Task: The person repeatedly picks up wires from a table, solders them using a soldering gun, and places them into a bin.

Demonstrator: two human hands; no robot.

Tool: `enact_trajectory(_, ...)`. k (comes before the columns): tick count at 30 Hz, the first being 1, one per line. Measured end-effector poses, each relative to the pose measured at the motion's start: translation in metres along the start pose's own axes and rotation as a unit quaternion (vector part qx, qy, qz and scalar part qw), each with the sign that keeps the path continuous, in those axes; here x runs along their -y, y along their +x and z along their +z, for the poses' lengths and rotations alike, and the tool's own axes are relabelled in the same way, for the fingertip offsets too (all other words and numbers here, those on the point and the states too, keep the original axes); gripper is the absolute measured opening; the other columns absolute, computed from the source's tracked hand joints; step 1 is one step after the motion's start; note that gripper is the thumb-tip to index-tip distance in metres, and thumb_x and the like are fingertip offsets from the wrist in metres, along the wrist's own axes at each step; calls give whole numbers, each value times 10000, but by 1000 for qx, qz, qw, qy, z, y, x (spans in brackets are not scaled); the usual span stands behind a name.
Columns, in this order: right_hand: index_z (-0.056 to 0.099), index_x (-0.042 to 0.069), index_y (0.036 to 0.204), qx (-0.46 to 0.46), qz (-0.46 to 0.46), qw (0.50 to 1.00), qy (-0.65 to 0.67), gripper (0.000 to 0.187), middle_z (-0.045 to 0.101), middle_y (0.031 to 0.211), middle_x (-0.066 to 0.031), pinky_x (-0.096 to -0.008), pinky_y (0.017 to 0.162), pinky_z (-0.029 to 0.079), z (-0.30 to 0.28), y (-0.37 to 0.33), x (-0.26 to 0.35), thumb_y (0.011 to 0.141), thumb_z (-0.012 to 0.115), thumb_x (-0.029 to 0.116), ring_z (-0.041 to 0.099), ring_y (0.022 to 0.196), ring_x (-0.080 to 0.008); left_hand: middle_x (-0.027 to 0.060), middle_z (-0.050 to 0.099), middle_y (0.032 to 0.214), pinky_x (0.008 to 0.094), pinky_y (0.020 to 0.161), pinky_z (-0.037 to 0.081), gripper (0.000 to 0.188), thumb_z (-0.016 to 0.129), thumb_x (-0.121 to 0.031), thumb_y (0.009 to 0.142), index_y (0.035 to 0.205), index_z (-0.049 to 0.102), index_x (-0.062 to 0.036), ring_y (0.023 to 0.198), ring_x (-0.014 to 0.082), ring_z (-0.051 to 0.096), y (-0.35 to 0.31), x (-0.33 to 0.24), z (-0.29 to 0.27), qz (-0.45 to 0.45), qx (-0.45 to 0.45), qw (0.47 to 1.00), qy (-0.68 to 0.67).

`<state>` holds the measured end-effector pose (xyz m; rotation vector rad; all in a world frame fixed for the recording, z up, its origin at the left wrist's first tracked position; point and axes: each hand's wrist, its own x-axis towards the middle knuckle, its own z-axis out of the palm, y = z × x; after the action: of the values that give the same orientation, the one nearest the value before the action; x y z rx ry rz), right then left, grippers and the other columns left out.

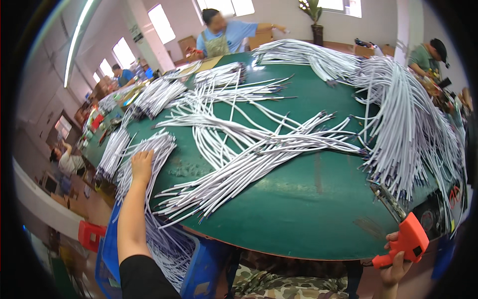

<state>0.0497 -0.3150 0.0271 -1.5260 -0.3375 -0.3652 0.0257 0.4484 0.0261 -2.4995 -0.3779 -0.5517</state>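
At the table's left edge, my left hand (142, 164) reaches over a bundle of white cables (162, 144), its fingers closed on some of them. The cables hang past the edge, down toward a blue crate (201, 259). In my right hand (396, 269), low on the right, is an orange-red heat gun (409, 240). Its long metal nozzle points up and left, near the hanging ends of a big cable heap (398, 124). Between my hands, a loose crossed pile of white cables (249, 159) with dark ends lies on the green table (284, 214).
More cable bundles (159, 97) lie at the far left and back of the table. A person in a blue shirt (226, 37) stands across it; another person (428, 60) is at the far right. A red stool (91, 235) stands by the crate. Cables hang over the right edge.
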Motion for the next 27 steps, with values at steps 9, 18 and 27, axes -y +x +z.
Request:
enact_trajectory(9,462,-57,1276,-16,9,999,33,525,610,1054,-170,-301,736,470,-14,-10,2,949,546,345,558,846,-167,184,676,1000,394,824,518,401,702,-227,821,1170,640,-40,890,338,658,111,-175,-107,-9,-20,959,-283)
enact_trajectory(18,472,-52,1265,-17,16,999,43,519,620,1018,-159,-299,715,471,-34,-20,10,947,543,352,558,803,-160,141,697,908,353,757,512,298,637,-168,855,1135,675,-74,814,268,657,157,-324,-105,64,181,882,-431)
enact_trajectory(27,471,-57,1263,-40,3,998,51,486,619,1022,-159,-300,717,467,-57,-25,-2,952,530,312,558,806,-168,175,655,827,426,727,490,252,650,-263,875,955,643,-25,808,356,633,178,-264,-202,96,104,898,-416)
